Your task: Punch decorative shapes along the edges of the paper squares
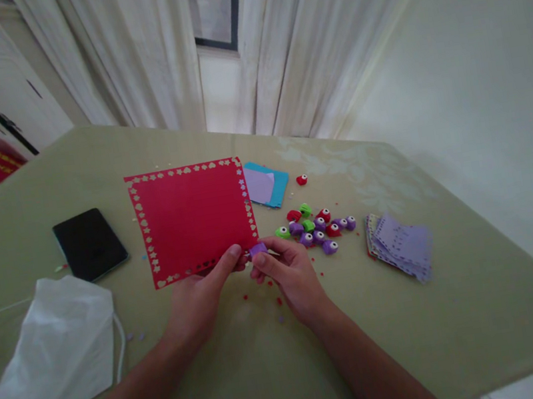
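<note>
A red sheet of paper (194, 221), with small shapes cut out along its edges, is held up above the table. My left hand (205, 290) grips its bottom edge between thumb and fingers. At the sheet's lower right corner my right hand (285, 267) is closed on a small purple craft punch (257, 249), which sits against the paper's edge. Just behind that hand lies a heap of small punches (318, 225) in purple, red and green. Part of the sheet's bottom edge is hidden by my left thumb.
Blue and lilac paper (278, 191) lies behind the red sheet, near a lone red punch (302, 179). A stack of punched lilac paper (402, 245) is at the right. On the left are a dark tablet (90, 243) and a white bag (61, 343). Tiny paper bits dot the table (370, 345).
</note>
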